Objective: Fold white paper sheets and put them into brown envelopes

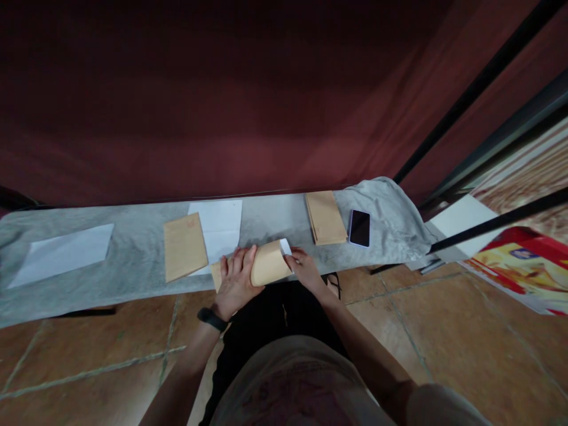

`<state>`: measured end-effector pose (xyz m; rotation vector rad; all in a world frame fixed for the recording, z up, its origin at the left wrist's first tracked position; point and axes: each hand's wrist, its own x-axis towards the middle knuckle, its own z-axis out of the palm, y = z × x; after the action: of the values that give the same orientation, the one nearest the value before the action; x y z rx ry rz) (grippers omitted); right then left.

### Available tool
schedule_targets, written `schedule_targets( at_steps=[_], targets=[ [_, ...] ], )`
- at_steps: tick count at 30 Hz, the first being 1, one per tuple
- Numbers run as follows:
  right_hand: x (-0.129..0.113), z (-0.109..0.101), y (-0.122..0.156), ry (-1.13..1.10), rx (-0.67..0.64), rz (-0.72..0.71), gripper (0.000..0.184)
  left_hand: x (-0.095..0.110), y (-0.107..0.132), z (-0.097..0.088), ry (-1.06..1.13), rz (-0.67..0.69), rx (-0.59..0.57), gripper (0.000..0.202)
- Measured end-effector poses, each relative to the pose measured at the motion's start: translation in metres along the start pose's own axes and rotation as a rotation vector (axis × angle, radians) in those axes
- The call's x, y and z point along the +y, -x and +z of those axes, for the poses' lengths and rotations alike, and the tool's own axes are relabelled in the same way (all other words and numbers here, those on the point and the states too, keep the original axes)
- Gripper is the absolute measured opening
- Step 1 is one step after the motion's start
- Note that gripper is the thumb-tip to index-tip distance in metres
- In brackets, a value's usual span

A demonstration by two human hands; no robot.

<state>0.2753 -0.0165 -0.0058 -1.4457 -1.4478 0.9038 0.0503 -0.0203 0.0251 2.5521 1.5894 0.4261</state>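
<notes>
A brown envelope (270, 264) lies at the near edge of a grey cloth-covered bench (133, 266), bulging open, with a white folded paper (285, 246) sticking out of its right end. My left hand (236, 277) lies on the envelope's left part, fingers curled over it and holding it down. A black band is on that wrist. My right hand (304, 266) is at the envelope's right end, fingers pinched on the white paper.
On the bench lie a white sheet (62, 253) at the left, a brown envelope (183, 246) over another white sheet (220, 226), a stack of brown envelopes (325, 216) and a dark phone (359, 228). A dark red curtain hangs behind. A colourful box (528, 266) sits on the tiled floor at right.
</notes>
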Motion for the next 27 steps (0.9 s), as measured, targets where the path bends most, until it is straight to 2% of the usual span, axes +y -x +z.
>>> schedule_targets(
  at_steps=[6, 11, 15, 17, 21, 24, 27],
  targets=[
    [0.002, 0.002, -0.001, 0.038, -0.094, 0.118, 0.024, 0.006, -0.004, 0.001, 0.003, 0.045, 0.004, 0.100],
    [0.004, 0.005, 0.003, -0.049, 0.086, 0.148, 0.004, 0.003, -0.004, 0.002, -0.011, 0.064, -0.002, 0.100],
    [0.006, 0.009, 0.004, -0.186, 0.226, 0.219, 0.038, 0.003, -0.007, 0.001, -0.036, 0.085, -0.001, 0.098],
    [0.008, 0.009, 0.002, -0.260, 0.204, 0.275, 0.046, 0.003, -0.009, 0.001, -0.041, 0.096, 0.000, 0.096],
    [0.011, 0.007, 0.000, -0.391, 0.066, 0.373, 0.018, 0.000, -0.013, 0.001, -0.044, 0.134, -0.012, 0.093],
    [0.012, 0.006, -0.002, -0.457, 0.099, 0.392, 0.019, -0.001, -0.016, 0.000, -0.010, 0.127, -0.003, 0.094],
    [0.014, 0.005, -0.004, -0.517, 0.148, 0.377, 0.024, 0.005, -0.015, 0.000, 0.102, 0.029, 0.102, 0.095]
  ],
)
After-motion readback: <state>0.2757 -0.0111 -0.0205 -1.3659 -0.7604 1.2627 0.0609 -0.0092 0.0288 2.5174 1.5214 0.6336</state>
